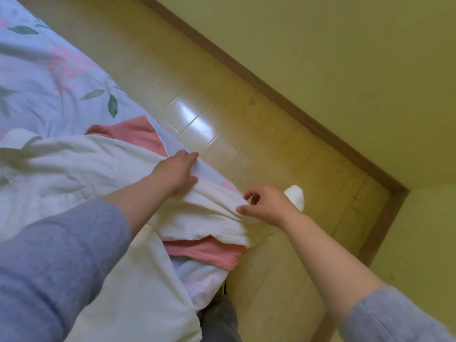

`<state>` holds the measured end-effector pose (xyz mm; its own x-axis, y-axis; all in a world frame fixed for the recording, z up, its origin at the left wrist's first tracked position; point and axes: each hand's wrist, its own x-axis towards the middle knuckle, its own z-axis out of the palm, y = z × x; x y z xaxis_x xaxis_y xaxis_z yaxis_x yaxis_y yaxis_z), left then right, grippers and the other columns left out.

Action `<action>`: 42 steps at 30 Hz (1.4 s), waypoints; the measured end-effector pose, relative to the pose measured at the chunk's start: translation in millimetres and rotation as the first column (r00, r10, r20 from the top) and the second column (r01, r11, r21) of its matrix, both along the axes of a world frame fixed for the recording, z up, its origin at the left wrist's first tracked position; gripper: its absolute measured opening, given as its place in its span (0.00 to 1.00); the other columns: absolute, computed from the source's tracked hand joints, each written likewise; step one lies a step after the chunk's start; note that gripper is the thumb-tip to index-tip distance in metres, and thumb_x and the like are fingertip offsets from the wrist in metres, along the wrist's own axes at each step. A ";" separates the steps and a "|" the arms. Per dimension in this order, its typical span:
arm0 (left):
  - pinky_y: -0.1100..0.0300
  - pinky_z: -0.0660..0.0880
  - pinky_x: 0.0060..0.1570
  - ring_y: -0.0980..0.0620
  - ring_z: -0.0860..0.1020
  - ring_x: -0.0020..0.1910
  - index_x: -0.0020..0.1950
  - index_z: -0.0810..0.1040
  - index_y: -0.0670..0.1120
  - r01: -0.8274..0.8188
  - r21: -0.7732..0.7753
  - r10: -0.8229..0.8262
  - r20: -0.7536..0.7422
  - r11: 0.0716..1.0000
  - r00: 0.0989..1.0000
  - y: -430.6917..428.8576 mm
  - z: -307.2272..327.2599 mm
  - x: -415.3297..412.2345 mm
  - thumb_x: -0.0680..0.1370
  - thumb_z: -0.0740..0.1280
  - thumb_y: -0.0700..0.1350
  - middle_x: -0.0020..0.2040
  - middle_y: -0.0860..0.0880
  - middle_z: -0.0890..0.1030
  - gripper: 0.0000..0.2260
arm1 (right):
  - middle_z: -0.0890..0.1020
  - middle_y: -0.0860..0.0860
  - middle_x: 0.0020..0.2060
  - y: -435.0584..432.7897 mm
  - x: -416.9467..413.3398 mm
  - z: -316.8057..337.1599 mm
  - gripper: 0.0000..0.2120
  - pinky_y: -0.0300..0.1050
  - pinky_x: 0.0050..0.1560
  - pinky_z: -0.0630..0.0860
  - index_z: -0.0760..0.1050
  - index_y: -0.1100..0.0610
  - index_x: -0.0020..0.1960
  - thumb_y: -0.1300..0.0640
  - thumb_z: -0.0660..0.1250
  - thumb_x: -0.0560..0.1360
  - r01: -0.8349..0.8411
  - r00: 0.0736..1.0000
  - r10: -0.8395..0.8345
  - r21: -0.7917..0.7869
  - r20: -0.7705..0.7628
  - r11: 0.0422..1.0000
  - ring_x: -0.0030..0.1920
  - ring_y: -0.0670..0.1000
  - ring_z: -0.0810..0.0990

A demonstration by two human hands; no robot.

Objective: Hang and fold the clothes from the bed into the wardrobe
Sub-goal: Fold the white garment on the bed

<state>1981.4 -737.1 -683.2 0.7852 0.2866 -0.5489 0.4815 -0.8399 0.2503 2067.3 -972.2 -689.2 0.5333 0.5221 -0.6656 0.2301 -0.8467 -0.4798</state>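
Observation:
A white knitted garment [81, 166] lies spread across the bed [37, 77], which has a pale blue floral cover. My left hand [176, 171] grips the garment's hem at the bed's edge. My right hand [265, 206] pinches the same hem a little nearer to me, where it hangs over the edge. A pink garment [138, 133] lies under the white one, and another part of the pink garment [209, 253] shows below the hem. The wardrobe is out of view.
A yellow-brown floor [246, 134] runs along the bed's right side to a brown skirting board [271, 95] and a yellow wall [345, 58]. My foot in a white sock [296, 196] stands on the floor beside the bed.

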 end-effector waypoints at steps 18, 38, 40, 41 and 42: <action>0.47 0.53 0.75 0.41 0.51 0.77 0.79 0.48 0.50 -0.053 -0.100 0.060 0.066 0.994 0.996 -9.8 -7.3 -22.4 0.65 0.75 0.62 0.78 0.44 0.45 0.53 | 0.73 0.50 0.28 -21.7 36.1 17.6 0.19 0.44 0.29 0.61 0.75 0.56 0.36 0.40 0.73 0.69 -0.049 0.997 0.058 -0.202 0.041 0.978 0.30 0.51 0.71; 0.51 0.50 0.76 0.50 0.47 0.78 0.79 0.45 0.53 -0.266 -0.215 0.312 0.215 0.940 0.926 -16.0 75.3 -122.3 0.65 0.75 0.62 0.79 0.51 0.44 0.52 | 0.78 0.55 0.36 53.3 24.3 166.4 0.19 0.48 0.39 0.70 0.78 0.66 0.49 0.48 0.66 0.77 0.088 0.988 -0.078 0.070 -0.133 0.994 0.36 0.53 0.76; 0.53 0.53 0.75 0.50 0.51 0.77 0.79 0.50 0.53 -0.330 -0.233 0.379 0.216 0.915 0.900 -5.3 85.0 -148.7 0.66 0.74 0.62 0.79 0.51 0.47 0.49 | 0.80 0.56 0.36 75.5 11.5 184.9 0.19 0.52 0.38 0.73 0.80 0.64 0.49 0.47 0.66 0.76 -0.013 0.989 0.019 0.041 -0.149 0.999 0.35 0.54 0.78; 0.53 0.54 0.75 0.50 0.52 0.77 0.79 0.52 0.53 -0.361 -0.240 0.411 0.210 0.901 0.887 -0.3 88.9 -163.4 0.67 0.74 0.62 0.79 0.52 0.48 0.47 | 0.84 0.56 0.38 87.8 3.1 193.8 0.18 0.53 0.40 0.77 0.82 0.61 0.48 0.46 0.66 0.76 -0.040 0.984 0.045 0.032 -0.173 0.999 0.36 0.55 0.81; 0.54 0.55 0.74 0.50 0.53 0.77 0.78 0.53 0.53 -0.395 -0.247 0.446 0.203 0.885 0.872 4.6 92.3 -179.0 0.68 0.73 0.62 0.79 0.52 0.49 0.45 | 0.85 0.54 0.38 100.5 -6.6 201.7 0.17 0.51 0.41 0.80 0.83 0.58 0.46 0.44 0.67 0.75 -0.051 0.978 0.057 0.036 -0.199 0.998 0.38 0.54 0.84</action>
<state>1802.5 -732.5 -590.9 0.7301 0.5298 -0.4316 0.6793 -0.4942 0.5425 2060.7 -871.7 -487.5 0.3617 0.5681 -0.7393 0.1717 -0.8200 -0.5460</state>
